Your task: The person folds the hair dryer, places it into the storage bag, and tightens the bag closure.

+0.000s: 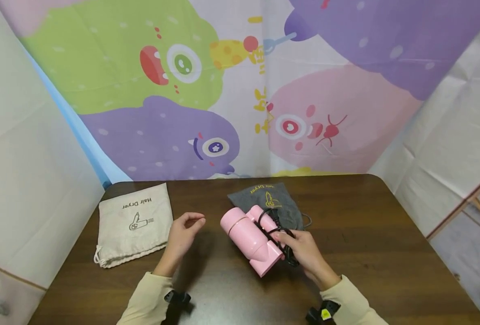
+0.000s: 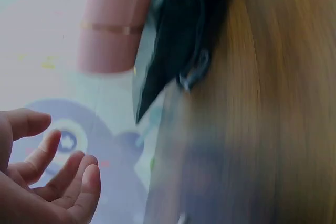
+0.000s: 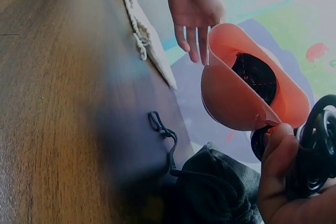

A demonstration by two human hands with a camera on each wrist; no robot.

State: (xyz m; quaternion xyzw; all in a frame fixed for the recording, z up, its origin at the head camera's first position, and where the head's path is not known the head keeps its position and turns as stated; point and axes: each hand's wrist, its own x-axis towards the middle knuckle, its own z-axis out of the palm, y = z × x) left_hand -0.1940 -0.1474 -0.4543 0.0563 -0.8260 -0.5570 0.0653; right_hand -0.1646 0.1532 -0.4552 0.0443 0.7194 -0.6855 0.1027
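A pink hair dryer (image 1: 245,234) is held up over the table by my right hand (image 1: 305,253), which grips its folded handle and the black cord (image 1: 278,225) looped around it. The wide nozzle (image 3: 231,95) shows its opening in the right wrist view. To the left of the dryer, my left hand (image 1: 184,234) is raised with loosely bent fingers and holds nothing. Near that hand lies a cream drawstring bag (image 1: 134,225) printed "Hair Dryer". A dark grey drawstring bag (image 1: 290,205) with yellow print is behind the dryer, which partly hides it.
Everything stands on a dark brown wooden table (image 1: 370,234) with rounded far corners. Behind it hangs a cloth (image 1: 248,158) with cartoon monsters. Pale fabric walls (image 1: 32,158) close in both sides. A black camera (image 1: 323,312) is strapped to each wrist.
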